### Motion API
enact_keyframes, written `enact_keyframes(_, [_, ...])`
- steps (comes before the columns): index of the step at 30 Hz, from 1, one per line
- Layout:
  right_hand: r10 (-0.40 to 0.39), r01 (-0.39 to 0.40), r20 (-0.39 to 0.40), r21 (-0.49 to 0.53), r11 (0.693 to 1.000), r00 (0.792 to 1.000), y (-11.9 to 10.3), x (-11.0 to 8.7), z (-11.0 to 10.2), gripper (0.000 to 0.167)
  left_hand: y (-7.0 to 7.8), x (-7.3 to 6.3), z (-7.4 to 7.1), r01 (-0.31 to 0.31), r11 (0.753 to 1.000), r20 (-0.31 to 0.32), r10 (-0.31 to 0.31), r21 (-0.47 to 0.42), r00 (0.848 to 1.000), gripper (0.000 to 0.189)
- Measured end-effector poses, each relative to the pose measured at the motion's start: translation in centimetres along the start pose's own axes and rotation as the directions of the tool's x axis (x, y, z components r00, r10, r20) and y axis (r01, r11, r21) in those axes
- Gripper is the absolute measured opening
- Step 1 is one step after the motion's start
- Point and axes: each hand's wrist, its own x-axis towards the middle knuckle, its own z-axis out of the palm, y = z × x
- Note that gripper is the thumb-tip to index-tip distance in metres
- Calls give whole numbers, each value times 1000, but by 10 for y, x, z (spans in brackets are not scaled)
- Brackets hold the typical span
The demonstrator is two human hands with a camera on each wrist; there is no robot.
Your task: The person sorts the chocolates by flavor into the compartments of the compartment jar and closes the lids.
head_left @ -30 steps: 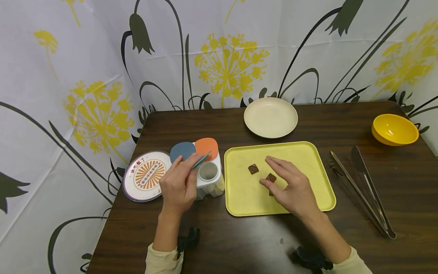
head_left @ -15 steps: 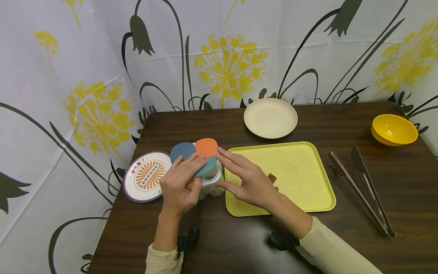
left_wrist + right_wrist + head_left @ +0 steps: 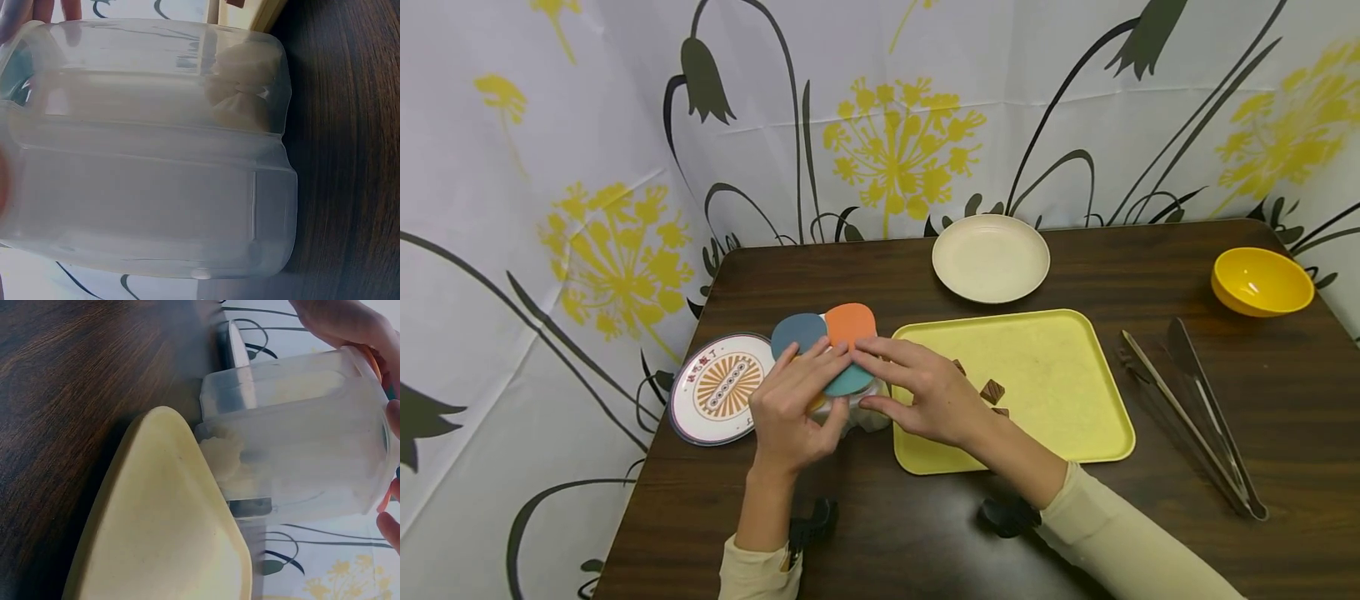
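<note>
A clear multi-compartment storage container point(image 3: 150, 187) stands on the table, with blue point(image 3: 799, 332), orange point(image 3: 850, 323) and teal point(image 3: 850, 380) flap lids on top. Pale pieces point(image 3: 240, 87) show at its bottom. My left hand point(image 3: 797, 404) lies over the lids, fingers stretched across the top and thumb at the near side. From the right, my right hand point(image 3: 928, 392) reaches in, its fairly straight fingertips at the teal lid and its thumb by the near rim. That lid lies flat. Partly behind the right hand, brown striped square pieces point(image 3: 992, 390) sit on the yellow tray point(image 3: 1060, 375).
To the left lies a patterned plate point(image 3: 718, 390), close against the container. A cream plate point(image 3: 991, 258) stands behind the tray. Metal tongs point(image 3: 1213, 421) lie to the tray's right, and a yellow bowl point(image 3: 1262, 283) stands at the back right.
My right hand has moved left from above the tray to the container. The teal lid, earlier raised under my left hand, has come down flat. My left hand has stayed in place.
</note>
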Motion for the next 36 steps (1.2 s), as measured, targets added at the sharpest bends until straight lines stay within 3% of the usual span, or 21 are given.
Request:
enact_keyframes(5, [-46, 47, 15, -47, 998, 999, 1, 0, 0, 53, 0, 0, 0, -14, 1000, -10, 14, -19, 1000, 43])
enact_keyframes(10, [-80, 81, 23, -91, 992, 997, -1, 2, -1, 48, 1, -2, 1, 23, 1000, -28, -24, -17, 999, 32])
enact_keyframes(22, [-108, 102, -46, -116, 988, 993, -5, 11, -4, 24, 2, 3, 3, 44, 998, -36, -45, -36, 998, 22])
enact_keyframes(36, [-91, 88, -13, -155, 984, 996, -3, 13, -6, 24, 3, 4, 0, 53, 994, -31, -57, -96, 998, 18])
